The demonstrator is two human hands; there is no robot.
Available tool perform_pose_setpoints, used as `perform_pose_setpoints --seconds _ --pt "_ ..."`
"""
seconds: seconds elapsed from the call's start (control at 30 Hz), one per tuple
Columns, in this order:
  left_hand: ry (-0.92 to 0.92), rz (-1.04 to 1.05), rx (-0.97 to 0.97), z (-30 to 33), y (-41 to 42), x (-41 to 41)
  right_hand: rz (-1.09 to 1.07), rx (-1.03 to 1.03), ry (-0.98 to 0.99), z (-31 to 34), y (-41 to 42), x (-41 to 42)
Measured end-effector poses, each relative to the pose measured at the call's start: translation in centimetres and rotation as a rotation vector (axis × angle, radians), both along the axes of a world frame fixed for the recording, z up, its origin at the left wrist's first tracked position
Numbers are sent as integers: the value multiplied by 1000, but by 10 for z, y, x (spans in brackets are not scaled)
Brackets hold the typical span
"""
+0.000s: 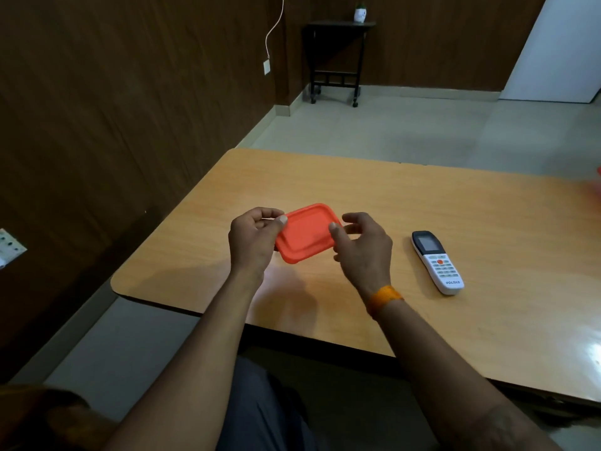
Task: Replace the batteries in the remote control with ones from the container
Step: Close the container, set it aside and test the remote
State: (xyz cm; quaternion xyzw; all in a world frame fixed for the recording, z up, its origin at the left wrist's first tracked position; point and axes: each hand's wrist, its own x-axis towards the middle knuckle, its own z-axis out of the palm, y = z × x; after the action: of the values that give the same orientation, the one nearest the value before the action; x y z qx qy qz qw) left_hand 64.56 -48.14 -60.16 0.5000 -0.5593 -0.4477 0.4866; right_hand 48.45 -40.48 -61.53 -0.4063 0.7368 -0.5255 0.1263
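Observation:
A small container with an orange lid (305,234) is held above the wooden table (422,206), tilted toward me. My left hand (253,242) grips its left edge, thumb on the lid's rim. My right hand (361,245) holds its right side, thumb on the lid and fingers curled behind. What the container holds is hidden by the lid. A white remote control (437,262) with a dark screen end lies face up on the table, to the right of my hands.
A dark wood-panelled wall runs along the left. At the far wall stands a small black side table (338,56) with a white pot. An orange object (598,172) peeks in at the table's right edge. The table's near edge is close to my lap.

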Motion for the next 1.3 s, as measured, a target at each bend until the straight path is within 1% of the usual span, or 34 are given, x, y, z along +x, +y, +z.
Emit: perform_pose_setpoints --seconds 0.07,0.13,0.2,0.33,0.43,0.53,0.67,0.8,1.1,1.23,1.3 --pt "-8 -21 -23 -3 -7 -3 45 80 -190 7 -7 -11" --pt "-42 -18 -52 -4 -12 -6 56 106 -240 14 -13 -20" --pt "-108 24 -79 -3 -17 -8 16 83 -293 17 -23 -27" --pt "-209 96 -64 -6 -26 -13 -61 72 -369 11 -47 -35" --pt "-288 166 -77 -12 -36 -16 -61 104 -365 1 -61 -33" --pt "-362 226 -70 -19 -44 -18 -59 147 -296 -10 -73 -33" --pt "-383 219 -20 -26 -49 -22 -87 218 -273 -22 -85 -34" --pt "-513 184 -36 -31 -50 -21 -82 254 -296 -34 -91 -36" --pt "-497 178 60 -42 -59 -14 -42 281 -315 -48 -93 -31" --pt "-422 129 156 -46 -61 -11 -17 285 -263 -48 -97 -31" --pt "-410 97 174 -47 -61 -10 1 280 -242 -47 -97 -31"
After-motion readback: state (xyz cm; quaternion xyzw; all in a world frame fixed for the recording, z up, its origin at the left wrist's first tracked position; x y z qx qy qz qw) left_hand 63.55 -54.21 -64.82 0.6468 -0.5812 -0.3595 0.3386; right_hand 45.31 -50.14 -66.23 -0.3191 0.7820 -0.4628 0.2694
